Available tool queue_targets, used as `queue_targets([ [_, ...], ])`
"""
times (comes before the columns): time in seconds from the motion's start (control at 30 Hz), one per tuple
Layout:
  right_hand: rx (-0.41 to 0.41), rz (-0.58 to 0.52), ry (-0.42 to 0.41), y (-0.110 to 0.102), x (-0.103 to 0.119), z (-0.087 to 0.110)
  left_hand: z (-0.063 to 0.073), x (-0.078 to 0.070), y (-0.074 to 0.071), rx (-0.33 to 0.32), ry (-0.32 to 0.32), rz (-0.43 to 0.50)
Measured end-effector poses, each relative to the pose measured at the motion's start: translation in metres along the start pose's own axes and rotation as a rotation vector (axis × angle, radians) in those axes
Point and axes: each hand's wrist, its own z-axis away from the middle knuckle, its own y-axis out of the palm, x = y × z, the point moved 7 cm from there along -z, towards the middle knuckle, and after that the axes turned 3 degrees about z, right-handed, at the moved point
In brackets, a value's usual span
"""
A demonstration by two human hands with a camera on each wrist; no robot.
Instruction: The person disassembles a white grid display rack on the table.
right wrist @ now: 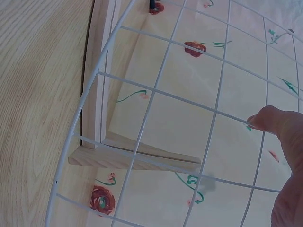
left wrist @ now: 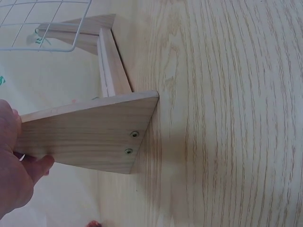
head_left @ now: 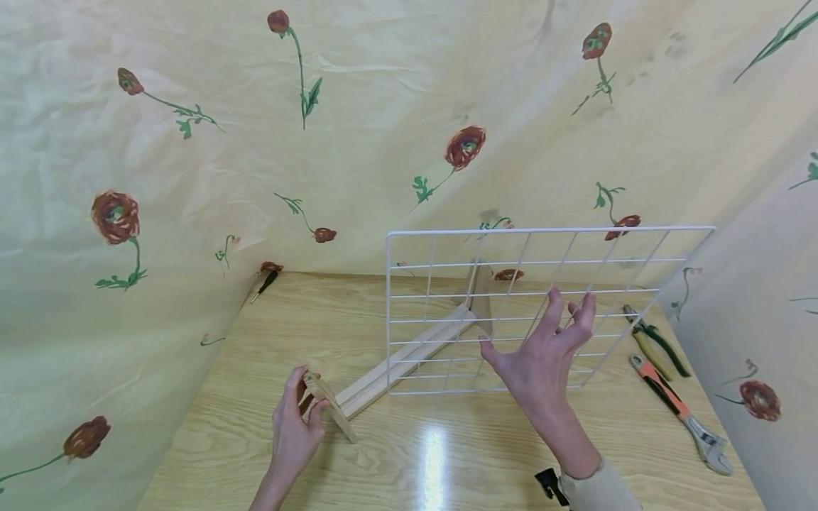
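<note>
My left hand [head_left: 296, 434] pinches the near wooden end piece [head_left: 334, 410] of a stand between thumb and fingers. Two screw heads [left wrist: 134, 134] show on that end piece in the left wrist view. A grooved wooden bar [head_left: 409, 360] runs from it to a second end piece [head_left: 482, 301] farther back, seen through wires. My right hand [head_left: 542, 360] holds a white wire grid [head_left: 549, 230], which stands tilted above the table over the bar's far part. In the right wrist view the thumb [right wrist: 267, 119] touches a wire; the other fingers are out of view there.
Green-handled pliers [head_left: 669, 350] and an adjustable wrench [head_left: 674, 403] with an orange and black handle lie at the table's right edge. A small black-handled screwdriver [head_left: 265, 281] lies at the back left corner. Flower-patterned cloth [head_left: 383, 163] surrounds the wooden table [head_left: 211, 454].
</note>
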Motion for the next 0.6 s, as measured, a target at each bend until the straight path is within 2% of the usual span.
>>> queue_targets([
  [0.6, -0.021, -0.01, -0.008, -0.0005, -0.0013, 0.0013, 0.002, -0.0013, -0.0013, -0.021, -0.013, -0.014],
])
